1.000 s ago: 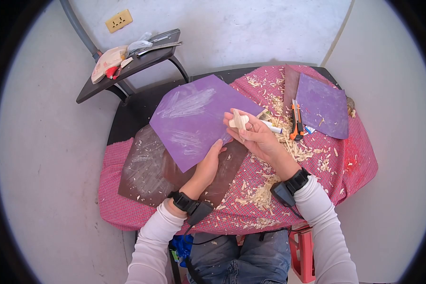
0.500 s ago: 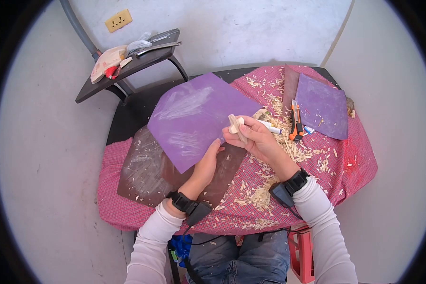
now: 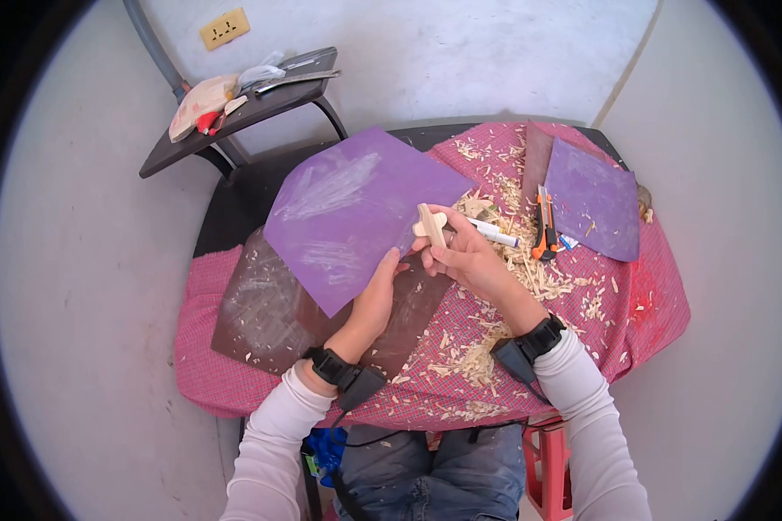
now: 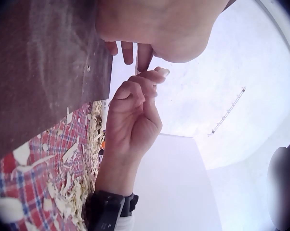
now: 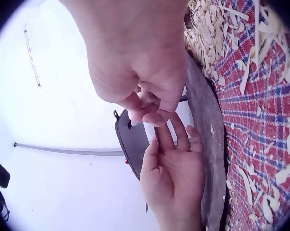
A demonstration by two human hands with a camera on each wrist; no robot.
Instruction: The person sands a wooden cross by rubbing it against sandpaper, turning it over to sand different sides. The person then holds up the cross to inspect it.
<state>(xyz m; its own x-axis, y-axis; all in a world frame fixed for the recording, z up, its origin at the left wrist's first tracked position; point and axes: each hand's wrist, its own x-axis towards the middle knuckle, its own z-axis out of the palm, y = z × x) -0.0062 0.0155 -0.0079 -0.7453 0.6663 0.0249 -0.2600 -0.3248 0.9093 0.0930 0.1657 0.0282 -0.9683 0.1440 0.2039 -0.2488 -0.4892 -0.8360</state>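
Note:
My left hand (image 3: 376,300) grips the lower right edge of a purple sheet of sandpaper (image 3: 343,204), thumb on top and the other fingers beneath. White dust streaks mark its face. In my right hand (image 3: 478,265), thumb and fingers pinch a small pale carved wooden piece (image 3: 430,227), cross-shaped with rounded arms, close to the sheet's right side. The right wrist view shows the right hand (image 5: 135,57) just above the upturned palm of the left hand (image 5: 178,178); the fingers mostly hide the wooden piece there.
Brown sheets (image 3: 265,304) lie under the raised sandpaper. Wood shavings (image 3: 482,360) litter the checked cloth (image 3: 208,373). An orange utility knife (image 3: 544,230), a white marker (image 3: 495,234) and another purple sheet (image 3: 595,195) lie at right. A small dark shelf (image 3: 235,126) holds bags and tools at back left.
My right fingers have turned the wooden piece, so its broad cross-shaped face shows now. The purple sandpaper has shifted slightly left, still in my left hand.

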